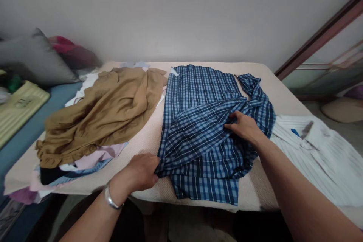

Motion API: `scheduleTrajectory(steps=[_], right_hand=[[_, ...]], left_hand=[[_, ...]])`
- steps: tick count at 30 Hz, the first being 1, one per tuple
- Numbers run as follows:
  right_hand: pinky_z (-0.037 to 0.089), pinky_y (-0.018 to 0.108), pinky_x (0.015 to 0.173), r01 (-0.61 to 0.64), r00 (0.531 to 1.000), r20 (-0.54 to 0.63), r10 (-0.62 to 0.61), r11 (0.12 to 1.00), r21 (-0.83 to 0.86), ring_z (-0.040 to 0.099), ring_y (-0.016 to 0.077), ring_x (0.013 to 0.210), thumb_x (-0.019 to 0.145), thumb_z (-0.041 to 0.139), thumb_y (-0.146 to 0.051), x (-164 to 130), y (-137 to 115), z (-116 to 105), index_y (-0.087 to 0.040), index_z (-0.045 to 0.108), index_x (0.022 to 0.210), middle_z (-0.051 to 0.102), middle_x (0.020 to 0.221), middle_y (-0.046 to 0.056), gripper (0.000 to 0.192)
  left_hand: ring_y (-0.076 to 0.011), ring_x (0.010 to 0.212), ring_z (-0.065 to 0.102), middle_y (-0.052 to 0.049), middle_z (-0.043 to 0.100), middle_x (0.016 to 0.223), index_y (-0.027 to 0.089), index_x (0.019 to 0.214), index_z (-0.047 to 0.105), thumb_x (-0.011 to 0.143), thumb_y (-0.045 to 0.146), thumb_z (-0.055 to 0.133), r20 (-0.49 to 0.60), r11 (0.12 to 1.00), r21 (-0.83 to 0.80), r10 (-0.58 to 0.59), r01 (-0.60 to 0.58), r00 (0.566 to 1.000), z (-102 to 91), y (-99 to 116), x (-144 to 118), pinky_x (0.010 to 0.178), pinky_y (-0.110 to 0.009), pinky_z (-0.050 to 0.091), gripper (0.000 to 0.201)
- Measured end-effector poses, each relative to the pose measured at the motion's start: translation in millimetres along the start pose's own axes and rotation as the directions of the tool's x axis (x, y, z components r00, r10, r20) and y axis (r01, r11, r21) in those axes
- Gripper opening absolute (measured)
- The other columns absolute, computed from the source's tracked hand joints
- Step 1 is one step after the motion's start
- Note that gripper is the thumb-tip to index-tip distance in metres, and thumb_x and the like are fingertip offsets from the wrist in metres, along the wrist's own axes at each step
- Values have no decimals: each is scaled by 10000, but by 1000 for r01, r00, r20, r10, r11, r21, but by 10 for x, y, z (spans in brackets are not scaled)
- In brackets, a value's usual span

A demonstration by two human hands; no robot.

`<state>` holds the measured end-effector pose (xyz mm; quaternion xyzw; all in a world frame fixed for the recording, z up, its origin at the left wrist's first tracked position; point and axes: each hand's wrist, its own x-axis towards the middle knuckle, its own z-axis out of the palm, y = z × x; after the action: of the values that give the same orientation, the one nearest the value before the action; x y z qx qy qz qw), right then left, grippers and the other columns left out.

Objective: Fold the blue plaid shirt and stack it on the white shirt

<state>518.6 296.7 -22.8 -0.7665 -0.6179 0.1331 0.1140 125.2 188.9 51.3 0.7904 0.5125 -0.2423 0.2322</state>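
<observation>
A blue plaid shirt (198, 132) lies spread on the covered table, its upper layer folded over at a slant and one sleeve bunched at the far right. My left hand (144, 171), with a silver bangle on the wrist, is closed on the shirt's near left corner. On the right part of the shirt rests my right hand (244, 126), its thumb and fingers pinching a fold of the cloth. One cuff or sleeve end hangs toward the table's front edge.
Left of the shirt is a heap of clothes topped by a brown ruffled garment (113, 109). A white striped garment (320, 155) lies at the right. Beyond the table (144, 140) stands a wall; a grey cushion (31, 58) sits at the far left.
</observation>
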Motion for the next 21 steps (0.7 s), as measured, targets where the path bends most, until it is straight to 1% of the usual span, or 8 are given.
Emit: scheduleTrajectory(steps=[2,3,5,7,11,14,18,21], right_hand=[[488,345,818,-5,999,32,7,998,-62,676,284,936,743,724,-390,7,-14,-14,-166,690,1055,730,1005,109,386],[487,338,813,-6,999,43,10,997,-83,679,277,928,753,717,-386,6,-28,-25,-165,696,1034,733,993,109,358],[487,325,805,-9,999,49,13,996,-89,682,265,915,756,717,-366,-4,-67,-44,-165,704,994,736,969,105,312],[487,320,807,-12,998,55,16,996,-86,683,257,914,759,717,-354,-19,-107,-55,-168,707,970,737,959,102,281],[489,314,790,-41,994,98,46,998,-54,691,245,867,781,705,-361,-35,-141,-74,-161,700,1019,733,892,86,311],[495,316,746,-86,989,120,88,996,-17,696,242,798,785,705,-410,-26,-112,-98,-147,683,1097,731,849,81,408],[502,320,722,-123,984,127,121,992,7,697,237,756,761,711,-375,1,-37,-115,-154,689,1104,729,842,75,409],[508,329,732,-123,985,117,124,992,-11,694,238,752,732,704,-287,19,4,-125,-165,698,1088,724,823,63,377]], left_hand=[[-307,936,657,-81,703,928,220,863,611,795,408,652,-41,996,-89,20,-24,999,-67,4,-12,749,-380,471,204],[-280,910,653,-56,694,905,231,878,599,818,431,636,-100,989,-136,36,-49,994,-82,22,-5,744,-364,463,212],[-234,911,642,-31,680,961,250,966,578,883,387,566,-245,973,-189,83,-132,966,-68,74,32,761,-339,450,161],[-218,939,636,-47,656,1067,246,1029,561,908,280,497,-326,972,-167,103,-164,940,-13,114,90,771,-331,444,141],[-252,915,651,-77,668,1012,221,962,587,889,238,487,-297,989,-123,47,-87,954,70,39,181,748,-354,443,125],[-234,902,663,-46,699,925,229,939,622,916,266,478,-353,952,-264,54,-155,934,20,-102,207,771,-340,448,150],[-165,805,668,-12,708,855,215,1007,634,918,191,429,-489,846,-480,-36,-234,872,-81,-226,243,750,-288,452,225],[-155,782,657,1,702,823,211,944,649,870,155,459,-442,831,-492,19,-259,897,-85,-228,257,720,-272,442,211]])
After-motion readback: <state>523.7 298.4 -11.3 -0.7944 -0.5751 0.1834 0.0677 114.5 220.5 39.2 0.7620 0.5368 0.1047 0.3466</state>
